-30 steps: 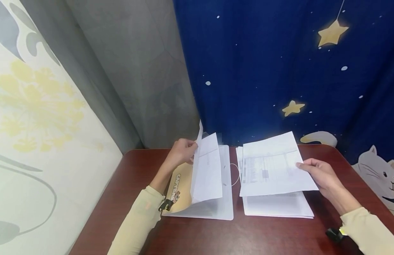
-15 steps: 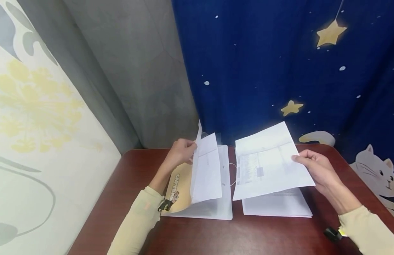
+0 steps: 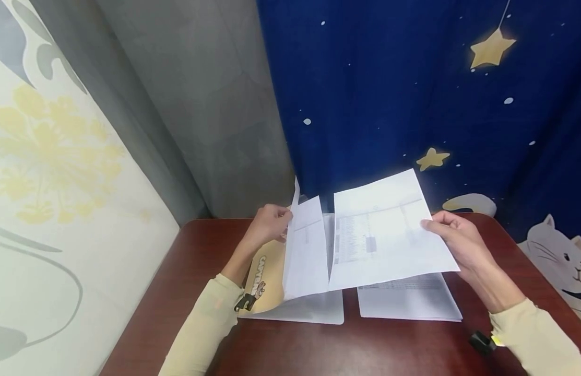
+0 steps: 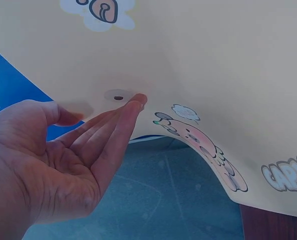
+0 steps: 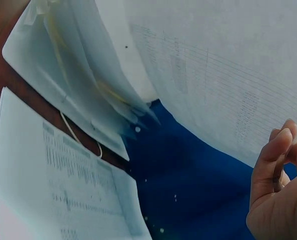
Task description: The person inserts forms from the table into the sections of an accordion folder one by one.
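Observation:
My left hand pinches the raised edge of a folder's yellow cover, printed with cartoon animals and lettering. In the left wrist view the thumb goes behind that cover while the other fingers lie along its near face. Inside the folder a white sheet stands tilted up from the pale back cover. My right hand grips the right edge of a sheet of paper printed with a table. The sheet is raised, and its left edge overlaps the folder's inner sheet in the head view.
A stack of printed papers lies on the dark red table, right of the folder. Between them, a thin white elastic loop shows in the right wrist view. A blue star-patterned curtain hangs behind the table.
My right hand has lifted the printed sheet and carried it left, from above the paper stack to the folder. The left hand still holds the cover in the same place.

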Demonstrator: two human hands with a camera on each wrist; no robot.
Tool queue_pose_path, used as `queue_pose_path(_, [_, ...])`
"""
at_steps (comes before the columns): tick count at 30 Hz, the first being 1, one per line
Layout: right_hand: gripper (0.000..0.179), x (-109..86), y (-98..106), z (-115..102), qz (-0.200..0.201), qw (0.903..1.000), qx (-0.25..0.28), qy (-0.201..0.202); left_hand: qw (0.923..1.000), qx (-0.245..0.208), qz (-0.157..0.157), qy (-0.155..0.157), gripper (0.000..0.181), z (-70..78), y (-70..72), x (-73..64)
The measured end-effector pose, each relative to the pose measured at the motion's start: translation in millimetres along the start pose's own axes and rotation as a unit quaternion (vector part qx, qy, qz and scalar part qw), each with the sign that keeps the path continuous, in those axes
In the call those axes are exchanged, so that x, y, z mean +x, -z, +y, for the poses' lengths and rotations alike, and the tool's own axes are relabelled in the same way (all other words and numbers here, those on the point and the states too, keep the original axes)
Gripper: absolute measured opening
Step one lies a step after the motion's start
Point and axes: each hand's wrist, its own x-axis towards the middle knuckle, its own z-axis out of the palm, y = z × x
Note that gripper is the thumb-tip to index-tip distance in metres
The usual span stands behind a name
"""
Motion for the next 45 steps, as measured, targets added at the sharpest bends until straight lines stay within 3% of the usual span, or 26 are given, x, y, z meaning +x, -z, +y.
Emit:
queue_pose_path(6, [0.014,0.6,-20.2,-1.6,-0.003,0.9998,0.009,0.017,1.0,0.002,0.001,0.002,0.036,1.3,-0.3,-1.7])
queue_pose_path(15, [0.016,8.0,-63.1,7.5,0.029,0.9936,-0.104,0.034,0.9998,0.01,0.001,0.017,0.033,3.7,1.1,-2.4])
queue_pose_path(23, [0.014,18.2,-90.7,16.8,0.009,0.9957,-0.077,0.049,0.9994,0.021,-0.006,0.027,0.034,3.8,2.5,-0.3])
queue_pose_path(28, [0.014,25.5,-96.8,25.6,-0.004,0.9969,-0.069,0.037,0.9994,0.019,-0.004,0.027,0.032,3.0,1.5,0.5])
queue_pose_path(37, [0.014,33.1,-89.9,32.3,0.0,0.9973,-0.069,0.026,0.9995,0.021,-0.014,0.019,0.034,2.1,-0.9,1.6])
queue_pose_path(45, [0.013,32.0,-107.1,36.7,-0.007,0.9972,-0.068,0.03,0.9994,0.025,-0.013,0.02,0.035,4.7,-1.3,3.3])
